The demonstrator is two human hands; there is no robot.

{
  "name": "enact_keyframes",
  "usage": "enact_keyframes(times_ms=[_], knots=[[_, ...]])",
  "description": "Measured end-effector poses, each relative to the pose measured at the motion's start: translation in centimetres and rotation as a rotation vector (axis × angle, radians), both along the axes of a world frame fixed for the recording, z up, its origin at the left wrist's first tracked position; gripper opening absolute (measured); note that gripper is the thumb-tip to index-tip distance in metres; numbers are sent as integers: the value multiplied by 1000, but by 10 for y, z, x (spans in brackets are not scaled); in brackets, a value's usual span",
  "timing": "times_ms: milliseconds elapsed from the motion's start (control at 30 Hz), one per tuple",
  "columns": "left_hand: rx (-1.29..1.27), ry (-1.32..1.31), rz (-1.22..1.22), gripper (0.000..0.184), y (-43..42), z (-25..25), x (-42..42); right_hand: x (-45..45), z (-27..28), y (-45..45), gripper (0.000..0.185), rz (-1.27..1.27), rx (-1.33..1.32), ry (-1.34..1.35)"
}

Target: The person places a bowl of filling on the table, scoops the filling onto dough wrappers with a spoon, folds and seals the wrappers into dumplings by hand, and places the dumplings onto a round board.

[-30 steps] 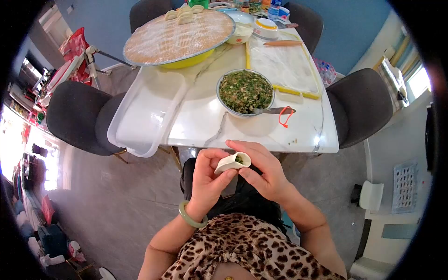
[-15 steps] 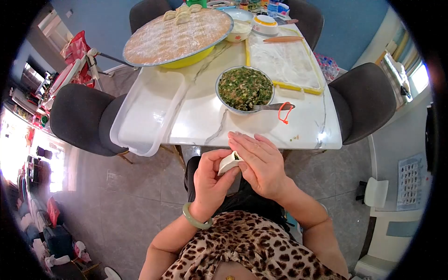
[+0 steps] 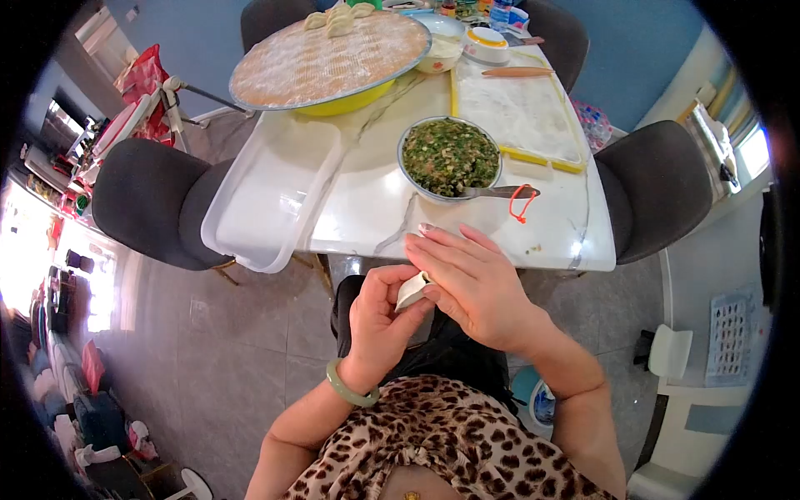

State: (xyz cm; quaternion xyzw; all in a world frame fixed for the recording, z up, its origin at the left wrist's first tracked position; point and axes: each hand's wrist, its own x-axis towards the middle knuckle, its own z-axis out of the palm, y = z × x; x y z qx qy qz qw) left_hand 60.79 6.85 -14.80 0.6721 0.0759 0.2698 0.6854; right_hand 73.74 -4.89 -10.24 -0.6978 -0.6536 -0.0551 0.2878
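A white, folded dumpling with a narrow gap at its upper right end is between my hands, just in front of the table edge. My left hand pinches its left side with thumb and fingers. On the right end, the thumb and index finger of my right hand press the dough, while its other fingers stretch up and left. Beyond my hands stands a bowl of green chopped filling. A flat-handled utensil with an orange cord loop rests in it.
Several dumplings lie on a large floured round tray atop a yellow basin. A clear plastic bin overhangs the table's left front edge. A floured board with a rolling pin is at the right.
My right hand has closed further over the dumpling's right end, so less of the gap and filling shows. My left hand keeps its pinch. The whole view has shifted slightly.
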Motion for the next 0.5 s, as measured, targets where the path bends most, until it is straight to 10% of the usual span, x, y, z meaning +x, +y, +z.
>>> enact_keyframes(times_ms=[500], knots=[[-170,-3,-164,29,6,2,-1,19,3,3,51,262,-89,292]])
